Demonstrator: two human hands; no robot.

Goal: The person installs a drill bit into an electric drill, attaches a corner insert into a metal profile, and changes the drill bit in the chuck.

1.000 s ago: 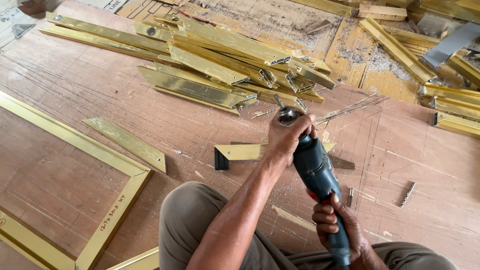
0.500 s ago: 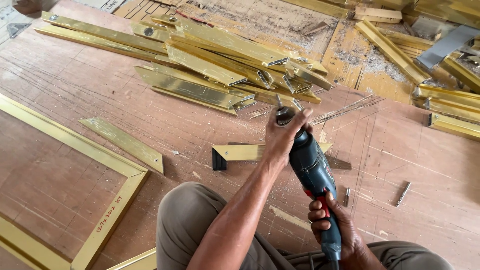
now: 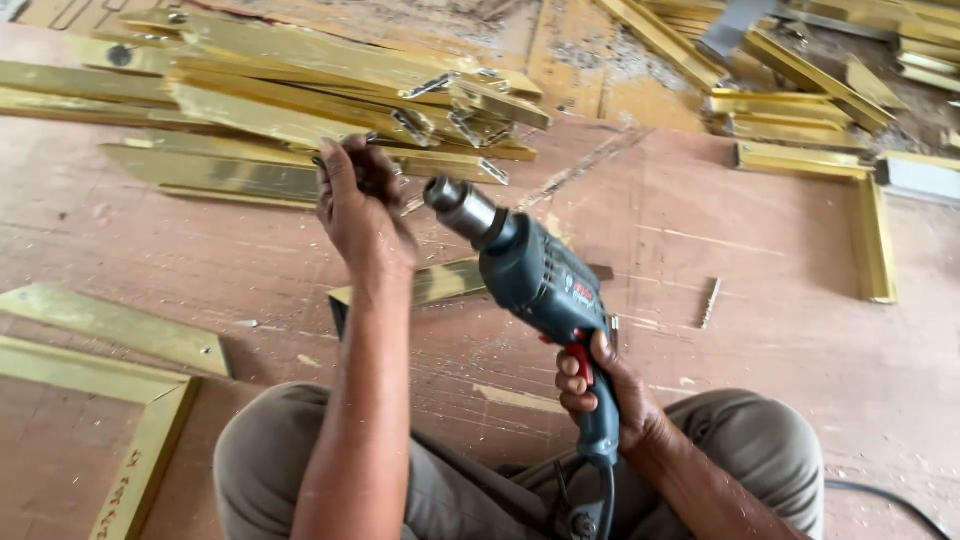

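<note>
the right hand [image 3: 600,385] is wrapped around the grip of a blue drill [image 3: 535,280], one finger by the red trigger, holding it raised over the lap with its silver chuck [image 3: 460,207] tilted up and to the left. the left hand [image 3: 358,205] is lifted just left of the chuck, not touching it, its fingers curled in on something small and dark; what that is cannot be made out. the person sits cross-legged on a reddish board floor [image 3: 760,330] in grey-green trousers, and a black cord [image 3: 890,495] trails off by the right knee. under the drill lies a short gold strip [image 3: 440,283] with a dark end. beyond the hands a loose pile of gold strips [image 3: 300,90] with small metal brackets rests on the floor. a joined gold frame corner [image 3: 150,420] lies at the lower left, another frame [image 3: 870,220] at the right, and a small screw-like piece [image 3: 708,302] lies alone between the drill and that frame.
</note>
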